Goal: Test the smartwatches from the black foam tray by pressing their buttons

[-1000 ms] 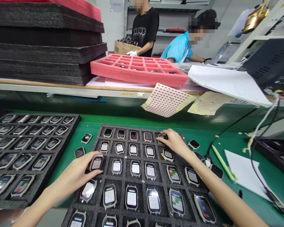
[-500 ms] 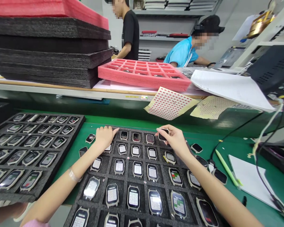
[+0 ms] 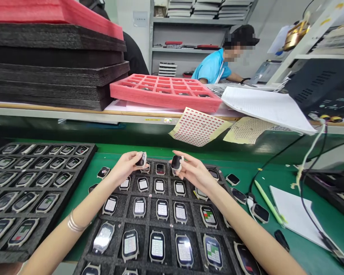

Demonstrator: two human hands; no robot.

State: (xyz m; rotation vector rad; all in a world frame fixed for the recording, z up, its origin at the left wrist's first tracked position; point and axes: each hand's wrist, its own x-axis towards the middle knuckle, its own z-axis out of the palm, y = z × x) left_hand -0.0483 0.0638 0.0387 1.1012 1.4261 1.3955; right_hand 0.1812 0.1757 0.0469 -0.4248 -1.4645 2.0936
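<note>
My left hand (image 3: 125, 167) pinches a smartwatch body (image 3: 141, 159) between fingertips and thumb, its dark screen tilted. My right hand (image 3: 193, 172) grips a second smartwatch body (image 3: 176, 162) by its edges. Both hands hang just above the far row of a black foam tray (image 3: 119, 225), whose compartments hold several watch bodies, most showing printed grid screens. A matching black foam tray (image 3: 77, 179) of watches lies to the left. Several loose watches lie on the green mat (image 3: 240, 168) beside the nearer tray.
Beyond the mat, a raised shelf carries stacked black foam trays (image 3: 54, 68), a pink foam tray (image 3: 160, 103), red-dotted sticker sheets (image 3: 199, 128) and papers. To the right lie a green pen (image 3: 268, 202), a white pad (image 3: 295, 214) and cables. A co-worker (image 3: 212, 68) sits behind the shelf.
My left hand has risen from the tray's far edge with a watch in it. My right hand has lifted its watch and moved left, so the two hands are closer together.
</note>
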